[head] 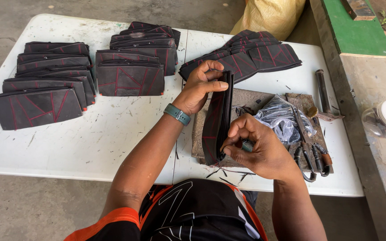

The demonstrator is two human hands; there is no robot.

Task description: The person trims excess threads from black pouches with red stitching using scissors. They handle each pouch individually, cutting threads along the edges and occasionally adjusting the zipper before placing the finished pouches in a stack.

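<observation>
Head view: both hands hold a black pouch [216,120] on edge above a grey work slab [251,100] on the white counter [90,138]. The pouch is flat and dark, like rubber, with red stitched lines across its face and its narrow open edge turned upward. The left hand [202,87], a teal watch [178,114] on its wrist, is closed on the far top end, thumb on one face and fingers on the other. The right hand [255,147] is pinched shut on the near lower corner. Stacks of matching pouches [45,85] lie well apart at the left and back of the counter. Crumpled clear plastic [282,118] and pliers [311,158] rest just beside the right hand.
</observation>
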